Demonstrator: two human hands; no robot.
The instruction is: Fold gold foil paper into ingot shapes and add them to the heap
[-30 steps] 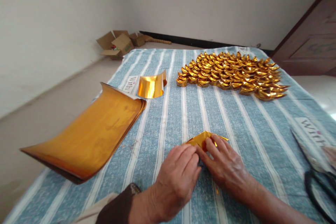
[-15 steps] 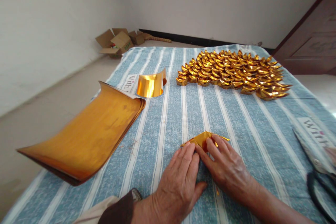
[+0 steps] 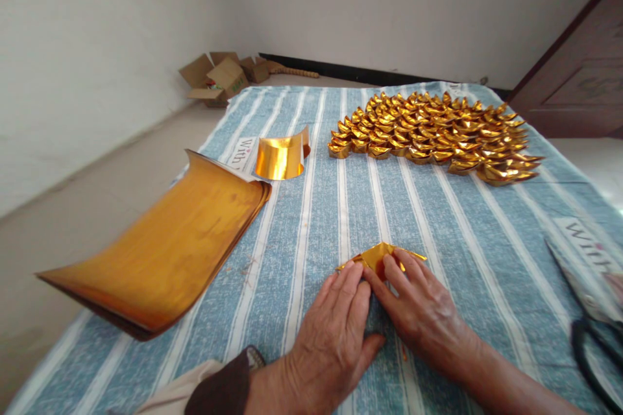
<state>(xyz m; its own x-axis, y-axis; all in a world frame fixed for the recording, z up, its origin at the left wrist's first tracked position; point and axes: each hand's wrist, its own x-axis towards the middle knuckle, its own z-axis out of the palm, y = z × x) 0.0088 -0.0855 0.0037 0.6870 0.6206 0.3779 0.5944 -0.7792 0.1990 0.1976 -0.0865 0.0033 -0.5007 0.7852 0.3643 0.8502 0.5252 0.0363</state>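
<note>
A small folded piece of gold foil paper (image 3: 378,254) lies on the striped cloth in front of me, its peak pointing away. My left hand (image 3: 335,318) rests flat on its left near edge, fingers stretched out side by side and thumb held apart. Bent over the right part, my right hand (image 3: 423,308) presses and grips the paper with its fingers. The two hands' fingertips meet near the paper's middle. They cover its near edge, so the fold there is hidden.
Rows of gold paper ingots (image 3: 428,136) stand at the far right. A stack of gold sheets (image 3: 165,246) lies left, with a curled gold sheet (image 3: 280,159) beyond. Black-handled scissors (image 3: 591,324) lie at the right edge. Open cardboard boxes (image 3: 219,81) sit past the table.
Almost nothing differs. Both hands keep their place on the folded paper, and the whole view has shifted very slightly.
</note>
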